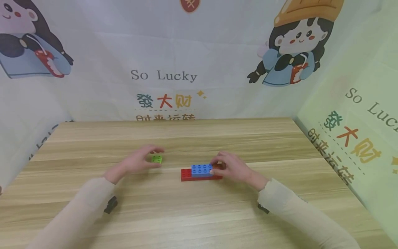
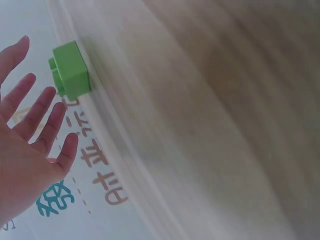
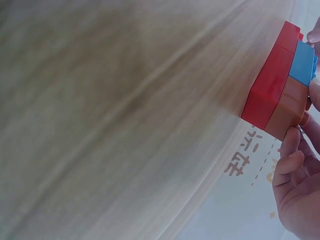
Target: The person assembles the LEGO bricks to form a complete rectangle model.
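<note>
A long red toy brick (image 1: 186,175) lies on the table, with a blue brick (image 1: 201,169) and a brown brick (image 3: 287,107) side by side on top. My right hand (image 1: 234,167) pinches this stack where the blue and brown bricks meet, thumb on the near side. In the head view it largely hides the brown brick. To the left, a small green brick (image 1: 157,159) with studs up sits on the table. My left hand (image 1: 140,160) is around it, fingers spread beyond it and thumb nearer. The left wrist view shows the fingers loosely extended beside the green brick (image 2: 71,70).
The wooden table (image 1: 186,214) ends at a printed cloth backdrop (image 1: 102,69) behind, with more cloth (image 1: 357,103) along the right side. Small black devices (image 1: 111,204) show below the sleeves at both wrists.
</note>
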`<state>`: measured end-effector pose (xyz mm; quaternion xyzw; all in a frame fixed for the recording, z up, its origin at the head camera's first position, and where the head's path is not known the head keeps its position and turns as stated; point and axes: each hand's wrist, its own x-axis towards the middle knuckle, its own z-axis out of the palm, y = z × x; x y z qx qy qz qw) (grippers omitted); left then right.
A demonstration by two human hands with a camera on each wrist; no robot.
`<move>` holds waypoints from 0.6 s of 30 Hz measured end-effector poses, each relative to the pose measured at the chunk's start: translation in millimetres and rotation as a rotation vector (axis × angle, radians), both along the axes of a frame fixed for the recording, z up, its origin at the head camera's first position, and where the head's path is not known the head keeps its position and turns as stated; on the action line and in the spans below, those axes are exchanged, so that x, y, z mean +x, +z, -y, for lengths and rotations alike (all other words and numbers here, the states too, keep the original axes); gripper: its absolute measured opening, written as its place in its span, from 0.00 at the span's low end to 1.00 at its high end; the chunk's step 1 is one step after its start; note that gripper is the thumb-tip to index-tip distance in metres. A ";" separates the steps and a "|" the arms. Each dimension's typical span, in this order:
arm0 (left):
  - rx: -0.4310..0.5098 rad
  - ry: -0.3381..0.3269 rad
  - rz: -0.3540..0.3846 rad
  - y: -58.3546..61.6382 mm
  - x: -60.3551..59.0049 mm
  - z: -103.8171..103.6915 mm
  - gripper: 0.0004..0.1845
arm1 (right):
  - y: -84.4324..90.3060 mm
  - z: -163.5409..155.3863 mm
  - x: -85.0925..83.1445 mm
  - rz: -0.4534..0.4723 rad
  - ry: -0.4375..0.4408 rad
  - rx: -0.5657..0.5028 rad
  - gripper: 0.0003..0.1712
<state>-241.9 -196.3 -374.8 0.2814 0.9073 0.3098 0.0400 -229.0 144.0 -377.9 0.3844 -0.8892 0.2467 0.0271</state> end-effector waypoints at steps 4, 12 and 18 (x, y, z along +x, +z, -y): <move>-0.018 0.003 -0.002 -1.4 -0.8 5.1 0.27 | -0.5 -0.1 -0.2 0.001 -0.003 0.003 0.15; -0.048 0.015 0.045 -3.7 -0.9 10.8 0.30 | -0.5 -0.5 0.1 0.007 -0.007 0.011 0.15; -0.055 0.005 0.058 -7.4 -3.2 12.5 0.31 | -0.3 -0.1 -0.1 0.006 -0.005 0.004 0.15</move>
